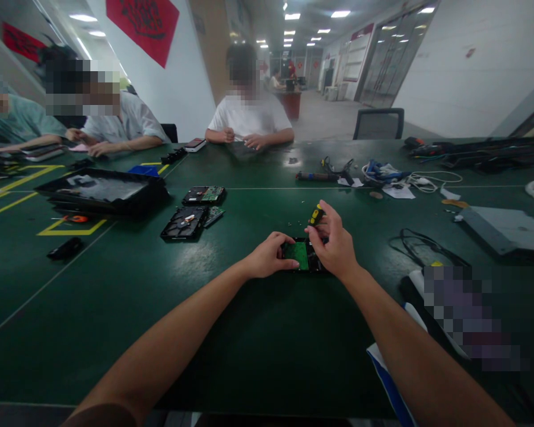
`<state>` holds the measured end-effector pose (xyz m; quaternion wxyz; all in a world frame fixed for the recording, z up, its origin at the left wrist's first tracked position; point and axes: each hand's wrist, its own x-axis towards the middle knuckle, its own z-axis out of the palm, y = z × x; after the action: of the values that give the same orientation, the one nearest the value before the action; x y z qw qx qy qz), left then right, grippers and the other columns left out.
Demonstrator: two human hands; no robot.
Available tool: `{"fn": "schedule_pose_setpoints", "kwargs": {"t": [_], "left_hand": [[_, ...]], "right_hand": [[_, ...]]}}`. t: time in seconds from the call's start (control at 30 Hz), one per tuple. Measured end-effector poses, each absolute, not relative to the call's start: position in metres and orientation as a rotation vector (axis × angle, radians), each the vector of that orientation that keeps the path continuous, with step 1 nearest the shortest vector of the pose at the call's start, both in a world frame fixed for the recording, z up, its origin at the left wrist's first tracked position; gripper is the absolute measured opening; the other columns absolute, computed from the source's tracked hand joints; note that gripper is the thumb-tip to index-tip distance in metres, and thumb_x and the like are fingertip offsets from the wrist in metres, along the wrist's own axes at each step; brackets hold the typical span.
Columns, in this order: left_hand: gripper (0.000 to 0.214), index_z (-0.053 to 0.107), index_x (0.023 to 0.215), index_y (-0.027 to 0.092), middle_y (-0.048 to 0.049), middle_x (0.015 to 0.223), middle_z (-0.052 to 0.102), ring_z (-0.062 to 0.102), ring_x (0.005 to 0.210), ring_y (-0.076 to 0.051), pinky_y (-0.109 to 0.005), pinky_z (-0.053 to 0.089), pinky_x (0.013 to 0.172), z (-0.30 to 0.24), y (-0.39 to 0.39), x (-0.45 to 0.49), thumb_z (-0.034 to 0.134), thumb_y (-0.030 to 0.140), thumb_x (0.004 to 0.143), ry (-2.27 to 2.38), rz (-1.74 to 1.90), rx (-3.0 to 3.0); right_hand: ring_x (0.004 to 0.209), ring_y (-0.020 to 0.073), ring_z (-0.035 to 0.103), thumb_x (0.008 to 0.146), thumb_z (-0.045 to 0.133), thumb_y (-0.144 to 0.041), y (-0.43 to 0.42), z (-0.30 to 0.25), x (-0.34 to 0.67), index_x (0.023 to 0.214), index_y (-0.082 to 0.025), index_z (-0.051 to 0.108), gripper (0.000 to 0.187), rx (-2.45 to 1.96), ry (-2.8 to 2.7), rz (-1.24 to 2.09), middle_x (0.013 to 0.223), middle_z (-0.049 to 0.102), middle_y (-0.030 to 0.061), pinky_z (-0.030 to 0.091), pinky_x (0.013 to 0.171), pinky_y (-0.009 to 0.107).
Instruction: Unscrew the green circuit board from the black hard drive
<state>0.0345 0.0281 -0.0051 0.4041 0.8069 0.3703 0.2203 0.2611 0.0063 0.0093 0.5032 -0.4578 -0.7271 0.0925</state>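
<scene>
A black hard drive (297,255) with a green circuit board lies on the green table in front of me. My left hand (270,255) grips its left side, thumb along the near edge and fingers at the far edge. Above the right part of the drive, my right hand (335,242) is closed around a screwdriver (315,215) with a yellow and black handle. The handle leans up and the tip is hidden by my fingers. A few tiny screws (295,224) lie just beyond the drive.
To the left lie another drive (203,194), an opened drive case (184,223) and a loose board (214,216). A black tray (104,188) stands farther left. At right are cables (385,173) and a grey metal box (507,231). Several people sit across the table.
</scene>
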Motion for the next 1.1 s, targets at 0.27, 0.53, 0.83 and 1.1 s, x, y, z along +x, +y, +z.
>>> {"fn": "schedule_pose_setpoints", "kwargs": {"t": [0.27, 0.53, 0.83, 1.1], "left_hand": [[0.066, 0.056, 0.132, 0.022, -0.0095, 0.126, 0.048, 0.056, 0.078, -0.013, -0.035, 0.056, 0.072, -0.0085, 0.0293, 0.0356, 0.081, 0.051, 0.078, 0.935, 0.576, 2.040], [0.066, 0.057, 0.132, 0.021, -0.0096, 0.125, 0.048, 0.056, 0.079, -0.014, -0.034, 0.055, 0.071, -0.0091, 0.0295, 0.0344, 0.080, 0.052, 0.078, 0.917, 0.590, 2.055], [0.068, 0.056, 0.132, 0.021, -0.0105, 0.127, 0.048, 0.057, 0.081, -0.015, -0.035, 0.056, 0.071, -0.0074, 0.0287, 0.0343, 0.080, 0.054, 0.078, 0.928, 0.575, 2.046], [0.068, 0.056, 0.133, 0.021, -0.0100, 0.127, 0.048, 0.057, 0.080, -0.015, -0.035, 0.056, 0.072, -0.0093, 0.0299, 0.0348, 0.080, 0.053, 0.078, 0.931, 0.572, 2.046]], "right_hand": [[0.094, 0.0233, 0.076, 0.094, 0.061, -0.026, 0.0069, 0.0088, 0.2615, 0.156, -0.032, 0.033, 0.068, -1.089, -1.757, 0.171, 0.131, 0.067, 0.0090, 0.067, 0.080, 0.042], [0.096, 0.0244, 0.075, 0.094, 0.063, -0.028, 0.0078, 0.0071, 0.2611, 0.155, -0.033, 0.034, 0.068, -1.113, -1.752, 0.129, 0.139, 0.062, 0.0101, 0.067, 0.082, 0.044], [0.096, 0.0252, 0.073, 0.096, 0.057, -0.026, 0.0051, 0.0108, 0.2609, 0.162, -0.035, 0.024, 0.074, -1.116, -1.796, 0.135, 0.138, 0.062, 0.0098, 0.067, 0.084, 0.048], [0.093, 0.0242, 0.071, 0.095, 0.062, -0.029, 0.0060, 0.0101, 0.2618, 0.160, -0.034, 0.030, 0.072, -1.130, -1.816, 0.062, 0.130, 0.065, 0.0094, 0.066, 0.077, 0.044]]}}
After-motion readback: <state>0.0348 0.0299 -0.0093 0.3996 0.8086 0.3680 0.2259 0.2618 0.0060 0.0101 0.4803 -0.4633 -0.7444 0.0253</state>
